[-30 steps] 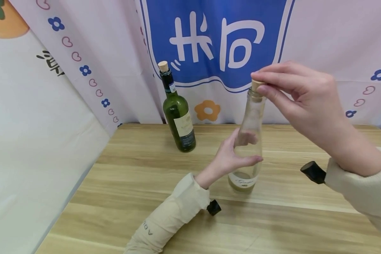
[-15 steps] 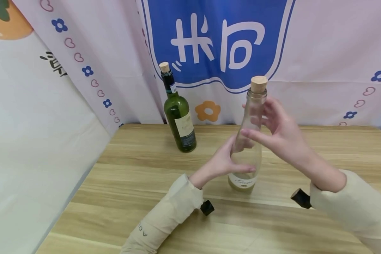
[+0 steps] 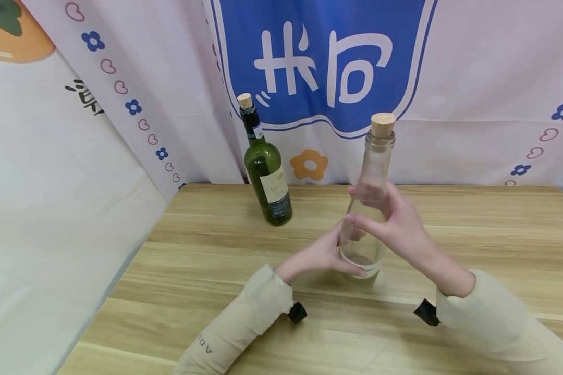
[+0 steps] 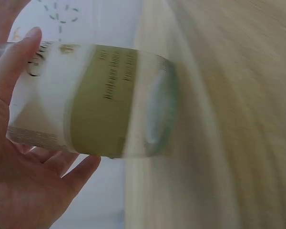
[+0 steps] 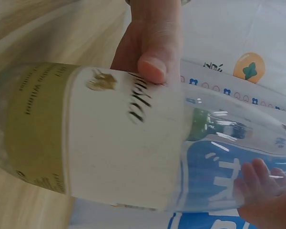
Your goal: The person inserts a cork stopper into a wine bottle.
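Observation:
A clear glass wine bottle [image 3: 377, 161] stands nearly upright over the table, a cork [image 3: 382, 125] sticking up from its mouth. My left hand [image 3: 321, 255] grips it low, near the base; the left wrist view shows thumb and fingers on opposite sides of its white and olive label [image 4: 105, 95]. Higher on the body, my right hand [image 3: 405, 229] curls round the glass, thumb in front and fingers behind. The right wrist view has the label [image 5: 119, 138] close up, with the left thumb at its edge. Whether the base touches the wood cannot be told.
A green wine bottle [image 3: 268, 177], also corked, stands on the wooden table [image 3: 206, 234] to the left and farther back. Behind the table hangs a pale curtain [image 3: 474, 78] with a blue printed panel. White cloth [image 3: 51, 208] covers the left side.
My right hand has let go of the cork and come down to the bottle's body. My left hand has slid lower on the glass. The green bottle stays in place.

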`<action>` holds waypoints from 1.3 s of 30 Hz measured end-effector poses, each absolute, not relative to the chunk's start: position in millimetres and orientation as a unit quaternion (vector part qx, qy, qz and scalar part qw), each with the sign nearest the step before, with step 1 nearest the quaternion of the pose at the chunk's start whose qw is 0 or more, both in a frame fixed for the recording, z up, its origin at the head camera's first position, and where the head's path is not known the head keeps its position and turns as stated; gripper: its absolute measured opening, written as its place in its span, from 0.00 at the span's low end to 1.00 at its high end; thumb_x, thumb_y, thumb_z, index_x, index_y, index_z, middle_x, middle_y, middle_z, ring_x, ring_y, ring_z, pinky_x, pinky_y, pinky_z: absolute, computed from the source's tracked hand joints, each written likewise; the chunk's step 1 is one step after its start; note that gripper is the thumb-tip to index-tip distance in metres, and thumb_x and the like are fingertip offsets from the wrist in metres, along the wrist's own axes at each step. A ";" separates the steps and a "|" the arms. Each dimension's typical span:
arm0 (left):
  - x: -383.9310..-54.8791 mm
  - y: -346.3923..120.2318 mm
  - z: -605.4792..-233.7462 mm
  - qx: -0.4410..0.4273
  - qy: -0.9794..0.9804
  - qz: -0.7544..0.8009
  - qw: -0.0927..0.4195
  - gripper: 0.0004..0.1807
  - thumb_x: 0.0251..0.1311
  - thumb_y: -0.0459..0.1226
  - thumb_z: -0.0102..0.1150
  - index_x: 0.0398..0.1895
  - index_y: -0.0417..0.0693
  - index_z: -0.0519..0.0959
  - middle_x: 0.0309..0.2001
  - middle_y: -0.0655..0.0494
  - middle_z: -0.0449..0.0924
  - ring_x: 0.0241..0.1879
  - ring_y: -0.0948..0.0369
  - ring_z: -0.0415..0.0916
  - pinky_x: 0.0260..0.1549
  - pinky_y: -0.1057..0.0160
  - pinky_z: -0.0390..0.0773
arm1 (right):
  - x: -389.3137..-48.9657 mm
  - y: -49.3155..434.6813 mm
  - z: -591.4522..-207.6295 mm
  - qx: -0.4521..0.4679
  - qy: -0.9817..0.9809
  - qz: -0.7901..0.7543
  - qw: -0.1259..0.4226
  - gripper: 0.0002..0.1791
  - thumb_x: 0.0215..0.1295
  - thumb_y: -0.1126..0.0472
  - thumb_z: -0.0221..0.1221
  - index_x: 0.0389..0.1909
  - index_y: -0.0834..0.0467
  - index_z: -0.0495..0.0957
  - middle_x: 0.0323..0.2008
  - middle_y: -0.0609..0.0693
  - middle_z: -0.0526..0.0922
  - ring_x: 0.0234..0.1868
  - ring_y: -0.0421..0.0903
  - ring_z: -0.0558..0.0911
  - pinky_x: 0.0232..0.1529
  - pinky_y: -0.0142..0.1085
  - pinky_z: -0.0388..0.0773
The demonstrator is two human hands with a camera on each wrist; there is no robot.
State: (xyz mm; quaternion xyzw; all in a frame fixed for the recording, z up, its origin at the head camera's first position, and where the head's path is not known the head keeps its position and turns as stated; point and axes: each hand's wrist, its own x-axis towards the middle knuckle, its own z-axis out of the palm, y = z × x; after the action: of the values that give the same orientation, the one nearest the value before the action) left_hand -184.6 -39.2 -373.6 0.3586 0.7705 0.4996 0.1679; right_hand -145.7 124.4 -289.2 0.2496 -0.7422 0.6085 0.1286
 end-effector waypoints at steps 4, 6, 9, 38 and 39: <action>-184.1 -40.3 -379.6 0.344 0.774 0.499 0.180 0.52 0.37 0.35 0.75 0.66 0.60 0.53 0.62 0.51 0.65 0.58 0.54 0.66 0.56 0.60 0.67 | -146.5 122.0 -295.0 0.233 -0.754 0.599 0.136 0.26 0.51 0.72 0.63 0.52 0.64 0.67 0.44 0.44 0.79 0.48 0.41 0.77 0.55 0.35 0.68; -183.6 -39.2 -379.9 0.345 0.773 0.501 0.178 0.52 0.36 0.35 0.75 0.66 0.61 0.53 0.62 0.53 0.64 0.59 0.55 0.66 0.56 0.60 0.67 | -146.5 121.4 -295.8 0.232 -0.753 0.599 0.143 0.25 0.52 0.72 0.62 0.51 0.65 0.66 0.42 0.45 0.79 0.47 0.41 0.77 0.55 0.36 0.68; -182.8 -35.8 -379.2 0.347 0.770 0.505 0.179 0.53 0.36 0.35 0.75 0.66 0.62 0.53 0.62 0.55 0.64 0.59 0.54 0.65 0.56 0.60 0.66 | -145.3 122.3 -295.9 0.233 -0.753 0.596 0.156 0.23 0.52 0.74 0.61 0.50 0.67 0.66 0.41 0.43 0.79 0.46 0.40 0.77 0.53 0.33 0.69; -175.2 91.1 -342.2 0.344 0.787 0.468 0.207 0.47 0.40 0.41 0.73 0.66 0.59 0.57 0.58 0.68 0.66 0.50 0.74 0.66 0.45 0.75 0.68 | -124.0 240.4 -264.3 0.274 -0.649 0.679 0.209 0.20 0.52 0.85 0.51 0.46 0.69 0.71 0.37 0.50 0.82 0.43 0.41 0.80 0.44 0.22 0.74; -175.3 97.3 -340.4 0.345 0.788 0.466 0.207 0.47 0.40 0.41 0.73 0.66 0.60 0.58 0.57 0.68 0.67 0.48 0.74 0.67 0.44 0.76 0.68 | -123.8 246.5 -263.5 0.269 -0.644 0.684 0.211 0.20 0.52 0.85 0.50 0.46 0.69 0.72 0.37 0.51 0.82 0.43 0.41 0.80 0.44 0.22 0.73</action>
State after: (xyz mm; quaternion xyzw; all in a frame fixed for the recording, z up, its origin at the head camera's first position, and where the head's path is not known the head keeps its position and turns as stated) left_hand -175.3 97.3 -340.4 0.3452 0.7877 0.4661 0.2074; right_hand -123.8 246.5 -263.5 0.2694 -0.6445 0.6838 0.2110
